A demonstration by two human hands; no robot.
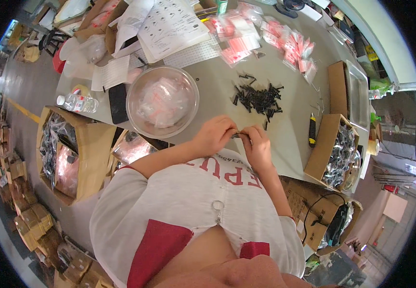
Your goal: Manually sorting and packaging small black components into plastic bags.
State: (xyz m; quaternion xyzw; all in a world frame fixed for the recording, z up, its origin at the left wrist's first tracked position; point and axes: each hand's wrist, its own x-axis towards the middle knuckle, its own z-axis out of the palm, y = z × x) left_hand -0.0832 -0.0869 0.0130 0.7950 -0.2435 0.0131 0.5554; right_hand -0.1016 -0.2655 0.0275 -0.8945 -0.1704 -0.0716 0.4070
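Close in front of my chest, at the table's near edge, my left hand (214, 135) and my right hand (258, 146) meet with fingertips pinched. Between them is something small with a dark part, mostly hidden by the fingers. Just beyond lies a loose pile of black screws (260, 99), with one screw (265, 126) lying apart near my right hand. To the left of my hands, a round metal bowl (133, 118) holds small clear plastic bags (164, 102) with red print.
Red-and-white packets (292, 45) and printed sheets (172, 26) cover the far side. A yellow-black utility knife (312, 129) lies right, beside a cardboard box (321, 161) of bagged parts. A black phone (118, 103) and water bottle (80, 103) lie left, above another open box (90, 161).
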